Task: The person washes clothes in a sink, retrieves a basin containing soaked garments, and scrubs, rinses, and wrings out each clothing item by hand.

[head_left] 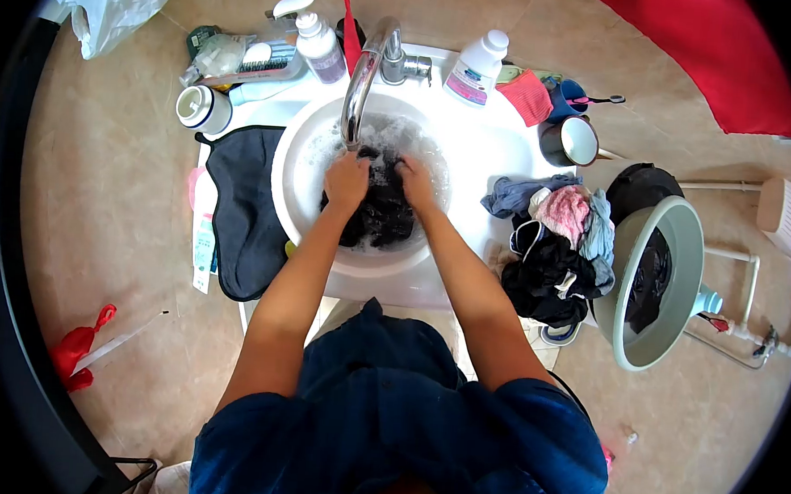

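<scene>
A dark, wet piece of clothing (381, 206) lies in soapy water inside the round white basin (285, 165). My left hand (346, 180) is closed on its upper left part, just under the spout of the chrome faucet (361, 84). On the other side, my right hand (414, 182) grips the same cloth near its upper right edge. Suds float around the fabric, and the fingertips of both hands are partly hidden by cloth and foam.
Right of the basin sits a pile of clothes (551, 264), beside a grey-green tub (621, 344) holding something black. A black mat (249, 217) lies to the left. Behind stand a pump bottle (321, 51), a white bottle (476, 70) and a mug (557, 144).
</scene>
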A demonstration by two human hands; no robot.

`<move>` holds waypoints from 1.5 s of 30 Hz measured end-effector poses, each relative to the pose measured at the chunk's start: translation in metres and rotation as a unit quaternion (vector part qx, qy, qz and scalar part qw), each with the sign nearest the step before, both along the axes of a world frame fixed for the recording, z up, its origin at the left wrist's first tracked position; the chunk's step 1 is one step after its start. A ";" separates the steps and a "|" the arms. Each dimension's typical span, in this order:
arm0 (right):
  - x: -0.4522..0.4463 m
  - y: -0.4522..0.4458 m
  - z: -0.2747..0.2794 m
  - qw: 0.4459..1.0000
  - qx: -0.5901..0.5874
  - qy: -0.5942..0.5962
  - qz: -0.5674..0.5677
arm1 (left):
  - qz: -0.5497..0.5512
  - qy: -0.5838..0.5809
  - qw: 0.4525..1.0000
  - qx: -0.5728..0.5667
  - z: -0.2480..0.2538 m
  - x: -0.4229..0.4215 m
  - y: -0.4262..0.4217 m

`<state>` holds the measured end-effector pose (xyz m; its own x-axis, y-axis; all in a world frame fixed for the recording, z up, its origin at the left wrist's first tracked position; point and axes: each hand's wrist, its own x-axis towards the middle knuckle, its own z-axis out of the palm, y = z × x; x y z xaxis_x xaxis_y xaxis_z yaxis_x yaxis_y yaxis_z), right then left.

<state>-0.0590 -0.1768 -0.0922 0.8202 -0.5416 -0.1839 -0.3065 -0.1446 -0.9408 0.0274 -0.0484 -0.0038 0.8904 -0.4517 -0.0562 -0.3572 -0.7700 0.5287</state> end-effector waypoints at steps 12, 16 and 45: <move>-0.048 0.015 0.072 0.662 0.695 -0.272 0.068 | -0.274 0.004 0.946 -0.170 0.113 -0.119 -0.035; -0.043 0.017 0.084 0.817 0.549 -0.156 -0.083 | -0.062 0.065 0.995 -0.045 0.090 -0.062 -0.035; -0.007 -0.009 0.061 0.934 -0.267 0.139 0.193 | -0.028 -0.036 0.997 0.066 -0.042 0.022 -0.015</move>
